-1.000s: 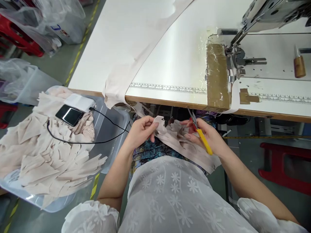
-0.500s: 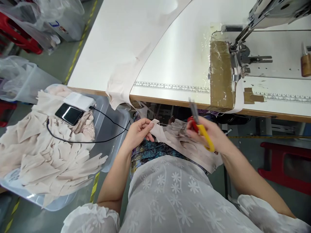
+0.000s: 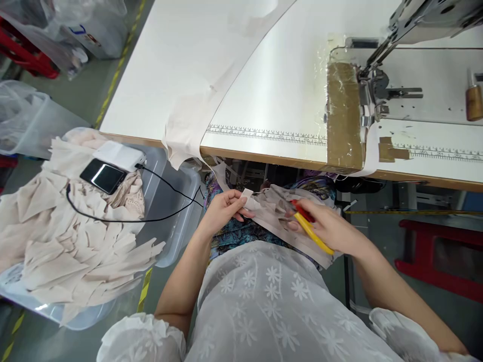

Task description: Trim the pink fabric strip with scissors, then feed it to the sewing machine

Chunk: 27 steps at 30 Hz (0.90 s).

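Observation:
Over my lap, my left hand [image 3: 228, 211] pinches the end of a pale beige fabric piece [image 3: 273, 213] between thumb and fingers. The fabric drapes to the right across my lap, beneath my other hand. My right hand [image 3: 324, 223] is closed around scissors with red and yellow handles [image 3: 310, 234]. Their blades point left toward the held end of the fabric, low over the cloth. The blade tips are hard to make out against the fabric, so I cannot tell whether they touch it.
A white sewing table [image 3: 264, 95] with a printed ruler edge lies ahead, bearing a sewing machine [image 3: 377, 85] and a wooden-handled awl [image 3: 474, 98]. At left, a plastic bin [image 3: 166, 241] holds fabric pieces, a phone [image 3: 103, 175] and a white power bank [image 3: 119, 155]. A red stool [image 3: 415, 261] stands right.
My right hand has turned the scissors from pointing up and away to pointing left, and brought them lower over the fabric. My left hand keeps its pinch, shifted slightly right.

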Each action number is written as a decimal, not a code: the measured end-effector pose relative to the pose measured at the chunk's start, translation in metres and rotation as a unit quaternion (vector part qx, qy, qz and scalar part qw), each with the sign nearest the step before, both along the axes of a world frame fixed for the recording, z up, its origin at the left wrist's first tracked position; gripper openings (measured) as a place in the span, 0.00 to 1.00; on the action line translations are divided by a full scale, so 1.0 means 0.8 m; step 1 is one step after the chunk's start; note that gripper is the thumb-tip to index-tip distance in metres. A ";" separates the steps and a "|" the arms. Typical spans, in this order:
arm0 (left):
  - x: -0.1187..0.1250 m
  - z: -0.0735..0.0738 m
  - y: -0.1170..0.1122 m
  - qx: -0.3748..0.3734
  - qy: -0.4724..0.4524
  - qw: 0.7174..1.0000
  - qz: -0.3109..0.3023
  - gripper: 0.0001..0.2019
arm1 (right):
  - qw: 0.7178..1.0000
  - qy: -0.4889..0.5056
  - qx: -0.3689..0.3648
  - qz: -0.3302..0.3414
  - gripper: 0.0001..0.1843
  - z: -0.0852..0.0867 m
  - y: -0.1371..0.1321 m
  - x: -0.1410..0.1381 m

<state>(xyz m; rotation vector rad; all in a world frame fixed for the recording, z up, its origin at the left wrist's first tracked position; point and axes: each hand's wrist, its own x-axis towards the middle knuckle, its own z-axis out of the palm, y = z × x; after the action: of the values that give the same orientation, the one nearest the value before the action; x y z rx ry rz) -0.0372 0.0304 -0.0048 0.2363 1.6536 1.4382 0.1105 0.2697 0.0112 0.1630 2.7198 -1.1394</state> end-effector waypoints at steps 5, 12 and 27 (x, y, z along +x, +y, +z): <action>0.007 0.000 -0.002 0.019 -0.066 0.997 0.024 0.24 | 0.980 -0.085 -0.123 0.134 0.23 -0.034 0.001 -0.031; 0.009 -0.010 -0.004 0.025 -0.108 0.994 0.016 0.25 | 0.951 -0.119 -0.166 0.233 0.24 -0.035 0.004 -0.053; 0.013 -0.015 -0.003 0.032 -0.092 0.995 0.023 0.23 | 0.977 -0.083 0.002 0.196 0.26 -0.031 -0.007 -0.053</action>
<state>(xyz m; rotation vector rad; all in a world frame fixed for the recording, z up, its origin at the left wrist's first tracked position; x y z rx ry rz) -0.0266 0.0276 -0.0170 0.0984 1.4728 1.5020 0.0680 0.2639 -0.0140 -0.2575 2.4578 -0.9579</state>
